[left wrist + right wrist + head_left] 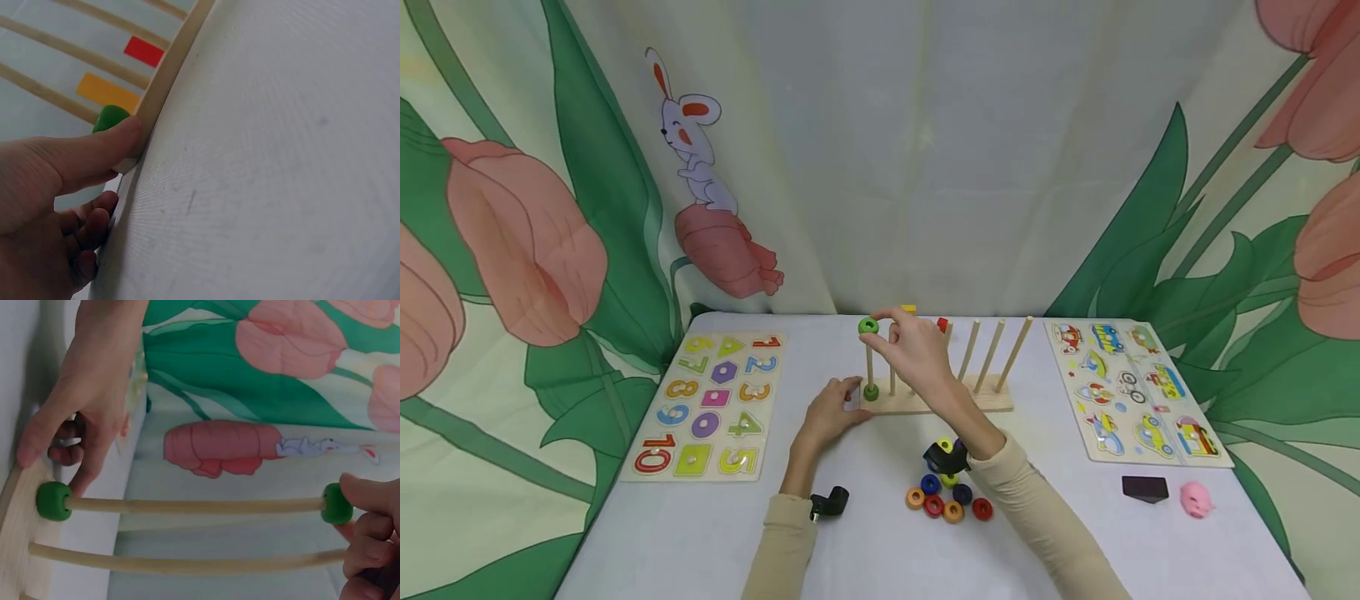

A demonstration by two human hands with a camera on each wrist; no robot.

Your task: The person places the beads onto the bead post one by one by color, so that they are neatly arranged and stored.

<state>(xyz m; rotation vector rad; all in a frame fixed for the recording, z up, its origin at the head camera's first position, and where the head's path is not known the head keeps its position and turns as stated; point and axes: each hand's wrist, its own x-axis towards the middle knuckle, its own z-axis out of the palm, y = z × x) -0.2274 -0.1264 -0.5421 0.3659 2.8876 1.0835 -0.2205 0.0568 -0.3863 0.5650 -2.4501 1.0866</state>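
My right hand [917, 350] pinches a green ring [868, 326] at the top of the leftmost peg; in the right wrist view this ring [337, 504] sits at the peg's tip. A second green ring [54, 501] is around the same peg, down at the base. My left hand [829, 414] grips the left end of the wooden peg stand [895, 406], its thumb [122, 134] along the front edge. Several upright pegs [990, 356] stand to the right, partly hidden by my right hand. In front of the stand lie loose rings, among them a red ring [933, 506] and an orange ring [953, 512].
A number puzzle board [703, 408] lies at the left, and a vehicle puzzle board [1138, 392] at the right. Near the latter are a dark block [1145, 488] and a pink pig toy [1196, 499]. Yellow [908, 309] and red [942, 323] pieces show behind the stand.
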